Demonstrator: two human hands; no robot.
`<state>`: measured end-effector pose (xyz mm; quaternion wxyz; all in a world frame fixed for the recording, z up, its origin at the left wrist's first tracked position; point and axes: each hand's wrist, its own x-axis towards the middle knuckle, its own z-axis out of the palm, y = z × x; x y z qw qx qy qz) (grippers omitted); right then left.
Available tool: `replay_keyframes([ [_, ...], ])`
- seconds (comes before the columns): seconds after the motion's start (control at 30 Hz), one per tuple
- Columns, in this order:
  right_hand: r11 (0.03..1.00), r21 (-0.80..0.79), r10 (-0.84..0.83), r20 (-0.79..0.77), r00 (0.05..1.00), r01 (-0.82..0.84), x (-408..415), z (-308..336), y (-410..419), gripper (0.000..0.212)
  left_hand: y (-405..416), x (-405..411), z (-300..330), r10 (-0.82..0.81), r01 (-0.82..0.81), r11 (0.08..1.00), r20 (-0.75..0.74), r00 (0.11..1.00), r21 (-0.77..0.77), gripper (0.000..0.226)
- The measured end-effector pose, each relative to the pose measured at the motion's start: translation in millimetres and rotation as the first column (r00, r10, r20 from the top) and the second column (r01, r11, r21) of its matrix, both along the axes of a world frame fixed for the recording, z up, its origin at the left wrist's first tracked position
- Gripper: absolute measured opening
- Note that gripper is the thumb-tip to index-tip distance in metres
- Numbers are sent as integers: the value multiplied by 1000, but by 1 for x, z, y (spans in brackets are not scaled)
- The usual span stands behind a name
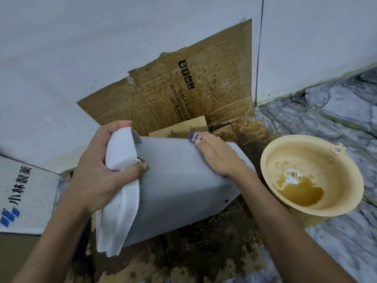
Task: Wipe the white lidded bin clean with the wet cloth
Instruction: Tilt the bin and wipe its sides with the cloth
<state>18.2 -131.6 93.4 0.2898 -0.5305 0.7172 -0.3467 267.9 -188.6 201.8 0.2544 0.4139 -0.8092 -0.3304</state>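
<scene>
Both our hands are on the white bin (179,180), tipped on stained cardboard (204,252). Our left hand (98,170) clamps its lid (120,180); our right hand (218,154) presses the blue-striped cloth (192,137) flat under straight, closed fingers.

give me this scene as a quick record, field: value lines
bin: white plastic lidded bin tipped on its side on stained cardboard
left hand: grips the bin's white lid end
right hand: flat on bin side, pressing a blue-and-white cloth
basin: yellow round plastic basin right of bin, holding brown water
backdrop: spotted cardboard sheet against white wall
</scene>
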Motion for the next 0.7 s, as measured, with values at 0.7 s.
replay_keyframes([
  [0.7, 899, 259, -375, 36, 926, 354, -65, -59, -7, 44, 2, 2, 5, 112, -112, 992, 4, 994, -64, 76],
])
